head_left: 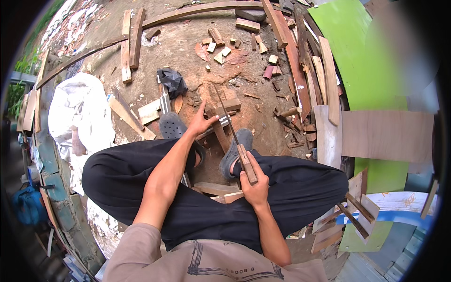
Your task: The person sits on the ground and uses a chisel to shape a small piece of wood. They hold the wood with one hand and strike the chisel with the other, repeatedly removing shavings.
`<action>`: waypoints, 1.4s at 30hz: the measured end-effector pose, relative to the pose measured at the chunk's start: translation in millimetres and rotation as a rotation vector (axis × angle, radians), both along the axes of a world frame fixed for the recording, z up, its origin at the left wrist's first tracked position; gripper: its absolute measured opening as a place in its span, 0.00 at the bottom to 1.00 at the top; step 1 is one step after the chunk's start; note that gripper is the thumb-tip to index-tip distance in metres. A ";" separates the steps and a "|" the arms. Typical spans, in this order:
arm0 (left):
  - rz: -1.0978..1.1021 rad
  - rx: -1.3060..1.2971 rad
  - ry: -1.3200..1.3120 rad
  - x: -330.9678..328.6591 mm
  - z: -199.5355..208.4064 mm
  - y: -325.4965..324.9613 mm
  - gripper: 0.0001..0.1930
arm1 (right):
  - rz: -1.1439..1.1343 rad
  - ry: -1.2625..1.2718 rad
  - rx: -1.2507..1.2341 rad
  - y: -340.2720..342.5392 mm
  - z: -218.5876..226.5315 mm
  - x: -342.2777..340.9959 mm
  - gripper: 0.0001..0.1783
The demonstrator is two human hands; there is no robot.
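Note:
My right hand [255, 185] is closed round the wooden handle of a hand saw [227, 120]. The long thin blade, seen nearly edge-on, points forward and slightly left. With thumb and forefinger spread to either side, my left hand [200, 123] grips a brown wooden strip [220, 135] that lies between my feet. The blade passes close to the strip's right side; whether it touches the wood cannot be made out. Beneath lies a metal-edged support [224, 121], partly covered. A short wooden block [230, 104] lies just beyond the strip. The left hand's other fingers are hidden.
Cut wood blocks [218, 57] and reddish dust lie ahead. A black plastic bag [172, 82] and white sack [80, 113] are on the left. Long planks [293, 61] and a green panel [366, 61] stand on the right. My grey clogs [173, 126] flank the strip.

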State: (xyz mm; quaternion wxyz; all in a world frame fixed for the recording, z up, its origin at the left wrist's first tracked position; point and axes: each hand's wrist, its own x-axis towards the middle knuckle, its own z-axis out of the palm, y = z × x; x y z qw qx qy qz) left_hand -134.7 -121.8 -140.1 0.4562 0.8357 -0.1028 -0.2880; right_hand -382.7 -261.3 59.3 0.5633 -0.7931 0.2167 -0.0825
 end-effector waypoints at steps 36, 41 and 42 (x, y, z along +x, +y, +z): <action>0.134 0.036 -0.511 -19.6 11.8 18.3 0.17 | 0.057 0.038 0.053 13.4 22.5 -3.3 0.33; 0.187 -0.022 -0.554 -19.6 11.0 15.2 0.14 | 0.063 0.080 0.080 22.4 32.2 -10.5 0.34; 0.207 -0.030 -0.538 -20.4 10.5 14.5 0.13 | 0.068 0.095 0.097 24.6 33.1 -11.4 0.34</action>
